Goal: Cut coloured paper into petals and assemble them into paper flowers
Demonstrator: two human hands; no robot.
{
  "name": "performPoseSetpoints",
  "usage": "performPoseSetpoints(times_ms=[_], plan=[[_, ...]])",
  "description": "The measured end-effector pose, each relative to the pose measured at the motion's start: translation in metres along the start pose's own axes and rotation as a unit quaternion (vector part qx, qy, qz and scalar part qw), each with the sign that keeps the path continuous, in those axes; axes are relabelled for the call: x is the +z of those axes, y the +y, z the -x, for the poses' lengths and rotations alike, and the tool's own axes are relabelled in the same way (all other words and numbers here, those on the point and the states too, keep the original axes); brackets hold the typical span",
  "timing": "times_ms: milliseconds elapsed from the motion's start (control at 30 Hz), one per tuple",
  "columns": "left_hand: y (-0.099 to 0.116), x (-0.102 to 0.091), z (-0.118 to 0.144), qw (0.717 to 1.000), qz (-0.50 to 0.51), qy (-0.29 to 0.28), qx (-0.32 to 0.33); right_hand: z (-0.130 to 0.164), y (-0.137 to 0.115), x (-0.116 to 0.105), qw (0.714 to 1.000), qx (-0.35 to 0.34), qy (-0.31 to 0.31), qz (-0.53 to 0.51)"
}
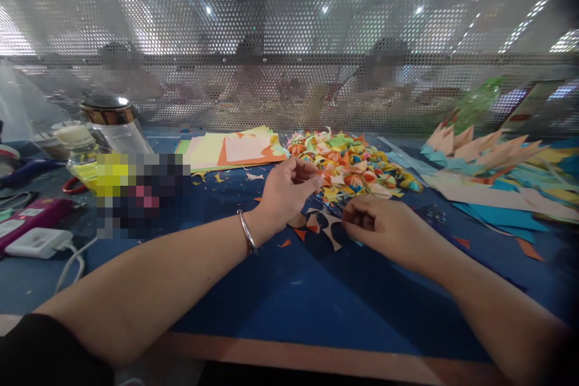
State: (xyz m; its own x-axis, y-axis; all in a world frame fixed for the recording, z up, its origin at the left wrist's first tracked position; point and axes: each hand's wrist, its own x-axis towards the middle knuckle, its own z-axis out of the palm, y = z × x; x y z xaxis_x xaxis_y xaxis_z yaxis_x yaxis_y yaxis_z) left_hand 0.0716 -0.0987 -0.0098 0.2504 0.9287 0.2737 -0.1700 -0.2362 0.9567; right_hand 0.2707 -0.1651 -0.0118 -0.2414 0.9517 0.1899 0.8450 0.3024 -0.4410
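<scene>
I record the heap of folded coloured paper (355, 160) just beyond the left hand (289, 190) and right hand (380, 220); both curl, fingers narrow; whether either grips anything, I cannot tell; paper scraps (313, 222) lie between; stacked sheets (203, 154) lie leftward.

On the worktop (271, 298), I have a paper heap (362, 163) behind the left hand (287, 190) and right hand (391, 226), scraps (312, 221) between them. A sheet stack (205, 157) lies left of the heap, a bottle (79, 148) farther left, folded paper (484, 148) right. A screen (289, 18) stands behind it all.
</scene>
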Motion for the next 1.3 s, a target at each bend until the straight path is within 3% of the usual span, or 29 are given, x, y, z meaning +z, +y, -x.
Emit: performPoseSetpoints(times_ms=[167, 333, 500, 1033, 1300], plan=[[-0.004, 0.001, 0.000, 1.000, 0.008, -0.009, -0.007, 0.002, -0.007, -0.001, 0.997, -0.033, -0.031, -0.060], [-0.007, 0.002, 0.001, 1.000, 0.016, -0.021, -0.003, -0.003, 0.003, -0.001, 0.999, -0.011, 0.026, -0.014], [-0.005, 0.003, 0.002, 1.000, 0.001, -0.020, -0.008, -0.006, 0.013, 0.002, 0.999, 0.005, 0.045, 0.022], [-0.001, 0.004, 0.004, 0.999, -0.009, -0.034, -0.034, -0.005, 0.014, 0.004, 0.997, 0.032, -0.013, 0.074], [-0.007, 0.003, 0.002, 0.999, -0.014, -0.045, -0.019, -0.003, 0.017, 0.008, 0.998, 0.026, 0.002, 0.055]])
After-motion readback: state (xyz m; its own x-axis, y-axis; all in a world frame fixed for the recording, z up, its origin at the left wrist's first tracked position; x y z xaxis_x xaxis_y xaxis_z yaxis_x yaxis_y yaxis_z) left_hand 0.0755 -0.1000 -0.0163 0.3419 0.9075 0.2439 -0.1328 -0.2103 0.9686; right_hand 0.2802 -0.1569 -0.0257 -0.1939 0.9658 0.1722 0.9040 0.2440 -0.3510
